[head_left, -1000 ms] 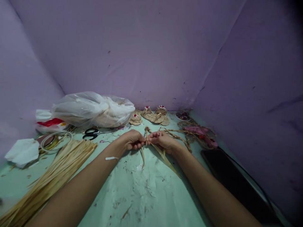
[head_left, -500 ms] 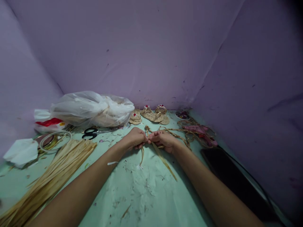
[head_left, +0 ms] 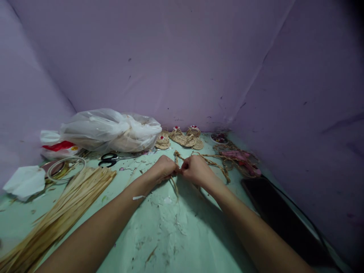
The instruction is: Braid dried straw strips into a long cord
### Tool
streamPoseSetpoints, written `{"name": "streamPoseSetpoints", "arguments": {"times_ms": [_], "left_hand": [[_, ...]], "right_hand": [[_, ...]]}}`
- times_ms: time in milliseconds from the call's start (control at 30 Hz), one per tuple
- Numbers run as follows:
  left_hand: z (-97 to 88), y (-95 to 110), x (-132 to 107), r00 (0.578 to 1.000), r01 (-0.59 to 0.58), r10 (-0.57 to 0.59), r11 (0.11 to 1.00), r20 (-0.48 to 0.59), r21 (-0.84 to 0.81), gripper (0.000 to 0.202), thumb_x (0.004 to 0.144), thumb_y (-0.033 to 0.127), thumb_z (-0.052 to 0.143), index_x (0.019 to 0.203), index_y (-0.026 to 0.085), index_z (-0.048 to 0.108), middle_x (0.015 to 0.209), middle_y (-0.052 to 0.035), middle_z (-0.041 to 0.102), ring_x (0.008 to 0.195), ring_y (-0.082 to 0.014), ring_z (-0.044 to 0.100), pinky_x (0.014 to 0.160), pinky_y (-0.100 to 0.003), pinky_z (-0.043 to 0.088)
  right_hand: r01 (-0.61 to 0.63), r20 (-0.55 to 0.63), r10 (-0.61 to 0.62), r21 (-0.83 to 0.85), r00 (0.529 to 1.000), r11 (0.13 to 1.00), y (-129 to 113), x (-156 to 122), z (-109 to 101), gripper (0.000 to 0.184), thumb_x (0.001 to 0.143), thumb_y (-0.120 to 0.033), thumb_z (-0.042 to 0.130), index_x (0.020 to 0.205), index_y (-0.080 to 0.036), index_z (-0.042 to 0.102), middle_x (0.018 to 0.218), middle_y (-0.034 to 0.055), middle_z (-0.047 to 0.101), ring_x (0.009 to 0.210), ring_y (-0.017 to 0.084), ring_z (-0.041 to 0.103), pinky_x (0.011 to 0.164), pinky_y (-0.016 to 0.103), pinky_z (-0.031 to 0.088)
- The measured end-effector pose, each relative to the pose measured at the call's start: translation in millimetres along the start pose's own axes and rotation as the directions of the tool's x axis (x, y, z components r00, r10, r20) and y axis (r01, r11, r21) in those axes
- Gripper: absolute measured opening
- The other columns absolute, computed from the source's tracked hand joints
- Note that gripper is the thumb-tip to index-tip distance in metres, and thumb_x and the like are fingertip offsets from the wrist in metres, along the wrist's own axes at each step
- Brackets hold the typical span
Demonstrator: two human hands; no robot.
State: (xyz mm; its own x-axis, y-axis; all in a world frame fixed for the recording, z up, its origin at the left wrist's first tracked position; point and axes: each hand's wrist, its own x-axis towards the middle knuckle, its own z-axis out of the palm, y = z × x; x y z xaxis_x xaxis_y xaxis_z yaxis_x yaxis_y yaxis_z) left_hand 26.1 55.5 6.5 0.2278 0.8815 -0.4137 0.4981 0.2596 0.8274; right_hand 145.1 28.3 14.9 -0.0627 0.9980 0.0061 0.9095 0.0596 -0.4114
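Observation:
My left hand (head_left: 163,169) and my right hand (head_left: 196,170) meet over the pale green table (head_left: 170,235), both closed in a pinch on a braided straw cord (head_left: 178,157). The braid runs away from my fingers toward the back right. Loose straw ends (head_left: 174,187) hang down from the pinch between my hands. A bundle of flat straw strips (head_left: 65,212) lies to the left of my left forearm.
Black scissors (head_left: 109,159), a tape ring (head_left: 66,168) and a white tissue (head_left: 25,182) lie at the left. A clear plastic bag (head_left: 110,131) sits at the back. Small woven sandals (head_left: 184,138), pink cords (head_left: 241,161) and a dark phone (head_left: 273,208) lie to the right. Purple walls enclose the table.
My right hand has turned over, knuckles up, and the long straw end that trailed toward me has been drawn in under it. My hands have pressed closer together.

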Motion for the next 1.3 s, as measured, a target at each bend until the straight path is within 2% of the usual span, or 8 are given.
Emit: {"name": "streamPoseSetpoints", "arguments": {"times_ms": [200,367,467,567,700,800,1000,1300], "left_hand": [[-6.2,-1,-2,0.990,0.129,-0.122,0.985,0.064,-0.118,0.018,0.053,0.012,0.047,0.041,0.016,0.035,0.031,0.0045,0.032,0.026,-0.0038,0.026,0.030,-0.018,0.013],[-12.6,-9,2,0.993,0.055,-0.041,0.991,0.114,-0.119,0.007,0.049,0.011,0.047,0.046,0.014,0.041,0.032,0.0059,0.033,0.027,-0.0034,0.026,0.030,-0.017,0.012],[-16.6,-9,2,0.990,-0.006,0.027,0.989,0.139,-0.150,0.009,0.049,0.014,0.051,0.046,0.014,0.042,0.032,0.0074,0.031,0.028,-0.0018,0.024,0.029,-0.015,0.011],[-20.9,-8,2,0.974,-0.016,0.065,0.975,0.216,-0.220,0.008,0.051,0.017,0.054,0.050,0.012,0.047,0.033,0.0072,0.031,0.028,-0.0016,0.023,0.029,-0.016,0.009],[-23.2,-8,4,0.964,0.012,0.055,0.969,0.261,-0.247,0.010,0.052,0.018,0.055,0.052,0.013,0.046,0.036,0.0068,0.032,0.029,-0.0014,0.024,0.029,-0.015,0.009],[-23.0,-12,7,0.963,0.000,0.064,0.972,0.263,-0.237,0.011,0.052,0.017,0.052,0.049,0.014,0.042,0.037,0.0066,0.032,0.029,-0.0016,0.024,0.030,-0.016,0.009],[-24.2,-15,13,0.970,-0.050,0.042,0.998,0.240,0.024,0.004,0.052,0.018,0.051,0.054,0.014,0.051,0.036,0.0058,0.035,0.029,-0.0049,0.027,0.031,-0.018,0.015],[-51.9,5,-12,0.971,-0.156,0.063,0.897,0.230,0.414,0.011,0.057,0.019,0.055,0.057,0.010,0.061,0.044,-0.0009,0.052,0.033,-0.0056,0.031,0.036,-0.019,0.023]], "right_hand": [[0.028,-0.006,-0.031,-0.246,1.000,0.969,-25,-19,0,0.022,0.064,-0.021,0.051,0.074,-0.015,0.069,0.071,0.0127,0.067,0.063,0.019,0.059,0.051,0.024,0.033],[0.130,-0.002,-0.136,-0.281,0.991,0.951,-31,-26,6,0.022,0.070,-0.023,0.048,0.074,-0.017,0.068,0.069,0.0109,0.066,0.062,0.018,0.059,0.051,0.024,0.032],[0.087,-0.010,-0.089,-0.127,0.996,0.988,-19,-18,-6,0.021,0.070,-0.030,0.051,0.069,-0.016,0.067,0.064,0.0077,0.064,0.059,0.016,0.056,0.049,0.023,0.031],[-0.051,-0.081,0.073,0.255,0.994,0.966,-2,-1,-14,0.025,0.074,-0.031,0.046,0.069,-0.014,0.064,0.061,0.0054,0.062,0.056,0.013,0.053,0.048,0.021,0.032],[-0.328,0.225,0.240,0.714,0.944,0.619,5,10,-5,0.012,0.071,-0.019,0.050,0.065,-0.012,0.058,0.058,0.0052,0.059,0.050,0.011,0.051,0.047,0.021,0.037],[-0.403,0.400,0.119,0.765,0.909,0.502,-1,8,5,0.010,0.065,-0.012,0.051,0.056,-0.013,0.053,0.043,-0.0004,0.048,0.039,0.007,0.041,0.039,0.019,0.030],[-0.362,0.323,0.175,0.717,0.930,0.596,-2,9,16,0.007,0.055,-0.008,0.052,0.050,-0.013,0.049,0.036,-0.0057,0.038,0.033,0.003,0.026,0.035,0.020,0.015],[-0.365,0.333,0.157,0.786,0.930,0.498,5,9,25,0.004,0.054,-0.016,0.054,0.056,-0.013,0.051,0.037,-0.0073,0.036,0.031,0.003,0.022,0.034,0.020,0.010]]}}
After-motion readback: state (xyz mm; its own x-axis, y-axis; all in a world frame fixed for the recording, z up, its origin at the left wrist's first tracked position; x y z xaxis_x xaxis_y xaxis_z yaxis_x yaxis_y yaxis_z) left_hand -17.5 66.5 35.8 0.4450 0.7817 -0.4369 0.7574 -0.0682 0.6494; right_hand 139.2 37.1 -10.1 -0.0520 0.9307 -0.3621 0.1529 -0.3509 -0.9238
